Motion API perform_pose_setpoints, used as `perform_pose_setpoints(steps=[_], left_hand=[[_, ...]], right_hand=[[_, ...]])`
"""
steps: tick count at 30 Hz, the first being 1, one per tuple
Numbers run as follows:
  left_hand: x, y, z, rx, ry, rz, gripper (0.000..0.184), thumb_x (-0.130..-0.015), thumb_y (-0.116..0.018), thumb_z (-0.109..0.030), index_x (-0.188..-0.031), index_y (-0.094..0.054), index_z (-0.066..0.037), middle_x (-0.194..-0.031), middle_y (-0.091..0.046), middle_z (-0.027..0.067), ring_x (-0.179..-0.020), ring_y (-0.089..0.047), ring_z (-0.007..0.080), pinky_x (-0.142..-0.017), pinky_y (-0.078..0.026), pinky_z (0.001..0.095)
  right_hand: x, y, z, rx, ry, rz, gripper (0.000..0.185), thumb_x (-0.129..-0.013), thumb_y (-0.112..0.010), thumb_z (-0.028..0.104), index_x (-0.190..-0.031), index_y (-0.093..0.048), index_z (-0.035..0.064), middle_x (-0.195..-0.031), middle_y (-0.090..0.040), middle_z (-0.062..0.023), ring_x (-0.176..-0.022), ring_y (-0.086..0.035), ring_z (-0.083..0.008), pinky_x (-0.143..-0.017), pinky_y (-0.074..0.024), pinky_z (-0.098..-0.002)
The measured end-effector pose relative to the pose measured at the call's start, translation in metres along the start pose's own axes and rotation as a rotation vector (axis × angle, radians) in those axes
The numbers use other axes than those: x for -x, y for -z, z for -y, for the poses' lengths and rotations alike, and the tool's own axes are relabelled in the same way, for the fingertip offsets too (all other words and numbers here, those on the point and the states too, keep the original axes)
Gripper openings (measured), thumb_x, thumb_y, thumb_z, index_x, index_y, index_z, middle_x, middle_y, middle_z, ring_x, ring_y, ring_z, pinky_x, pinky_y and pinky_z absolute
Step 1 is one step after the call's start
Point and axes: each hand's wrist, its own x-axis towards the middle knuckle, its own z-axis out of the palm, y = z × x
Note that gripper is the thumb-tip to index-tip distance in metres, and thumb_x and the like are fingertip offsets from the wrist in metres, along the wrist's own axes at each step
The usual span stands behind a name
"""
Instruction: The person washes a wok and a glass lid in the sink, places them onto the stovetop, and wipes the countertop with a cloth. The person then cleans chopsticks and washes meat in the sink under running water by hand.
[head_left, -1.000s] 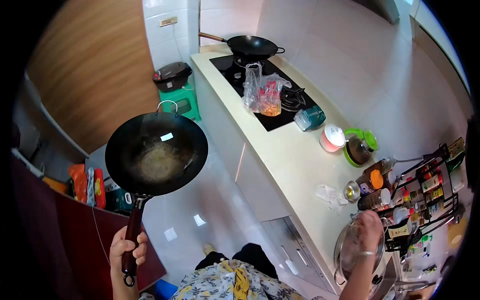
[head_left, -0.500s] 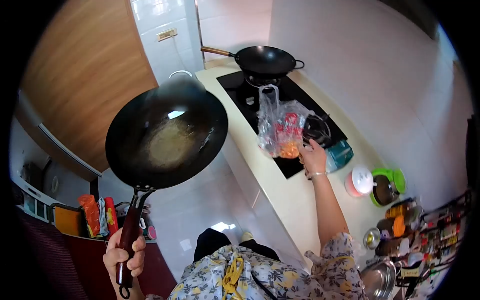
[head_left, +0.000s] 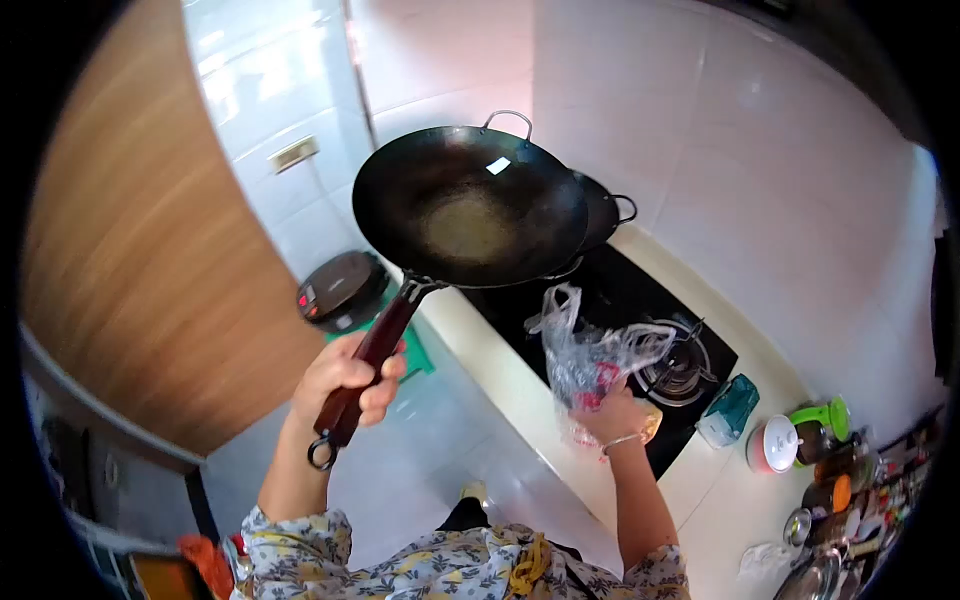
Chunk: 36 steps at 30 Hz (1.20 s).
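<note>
While the left hand [head_left: 362, 378] is closed round the handle of a raised wok [head_left: 470, 205], the right hand [head_left: 612, 415], partly curled, touches a plastic bag [head_left: 585, 350]

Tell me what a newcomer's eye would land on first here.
Probably the big dark wok, held up by its brown handle in the left hand and partly hiding a second wok behind it. Next, the crinkled clear plastic bag at the right hand, over the black stove.
</note>
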Motion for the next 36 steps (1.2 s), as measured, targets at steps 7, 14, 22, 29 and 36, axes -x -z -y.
perform_pose_setpoints(steps=[7, 14, 22, 29, 36], left_hand=[[-0.173, 0.086, -0.046, 0.049, 0.231, 0.356, 0.039, -0.074, -0.055, -0.008, -0.108, -0.043, 0.007, -0.088, -0.051, 0.0086, -0.06, -0.048, 0.0116, -0.043, -0.042, 0.0243], [-0.239, 0.12, -0.048, 0.108, 0.367, 0.408, 0.047, -0.073, -0.053, -0.007, -0.113, -0.04, 0.013, -0.088, -0.049, 0.0113, -0.057, -0.048, 0.0123, -0.041, -0.044, 0.0229], [-0.277, 0.165, -0.045, 0.12, 0.405, 0.497, 0.044, -0.073, -0.055, -0.008, -0.111, -0.043, 0.01, -0.087, -0.05, 0.0104, -0.055, -0.049, 0.0124, -0.039, -0.042, 0.0232], [-0.305, 0.199, -0.051, 0.091, 0.481, 0.505, 0.046, -0.071, -0.057, -0.01, -0.11, -0.043, 0.009, -0.085, -0.05, 0.0098, -0.053, -0.049, 0.0119, -0.037, -0.04, 0.0218], [-0.305, 0.201, -0.077, -0.405, 0.419, 0.48, 0.052, -0.081, -0.06, -0.027, -0.12, -0.045, 0.004, -0.102, -0.059, 0.0141, -0.078, -0.06, 0.0168, -0.06, -0.05, 0.0265]], right_hand=[[-0.018, -0.027, 0.026, 0.018, -0.238, -0.002, 0.035, -0.072, -0.062, 0.032, -0.094, -0.061, 0.0045, -0.098, -0.061, -0.013, -0.085, -0.062, -0.0319, -0.071, -0.0491, -0.0445], [-0.011, -0.033, 0.021, -0.149, -0.16, -0.252, 0.029, -0.072, -0.061, 0.022, -0.098, -0.062, 0.0091, -0.096, -0.062, -0.0136, -0.084, -0.061, -0.0322, -0.072, -0.0488, -0.0418], [-0.002, -0.037, 0.002, -0.46, -0.254, -0.205, 0.036, -0.069, -0.065, 0.02, -0.103, -0.061, 0.0085, -0.089, -0.065, -0.0138, -0.08, -0.062, -0.0298, -0.073, -0.0487, -0.0369], [-0.01, -0.039, -0.005, -0.538, -0.25, -0.223, 0.031, -0.068, -0.065, 0.016, -0.098, -0.062, 0.0071, -0.077, -0.064, -0.0133, -0.07, -0.062, -0.0283, -0.067, -0.0478, -0.0357], [-0.009, -0.041, -0.003, -0.563, -0.155, -0.275, 0.026, -0.07, -0.063, 0.01, -0.095, -0.062, 0.0066, -0.072, -0.062, -0.0118, -0.064, -0.06, -0.024, -0.063, -0.0473, -0.0316]])
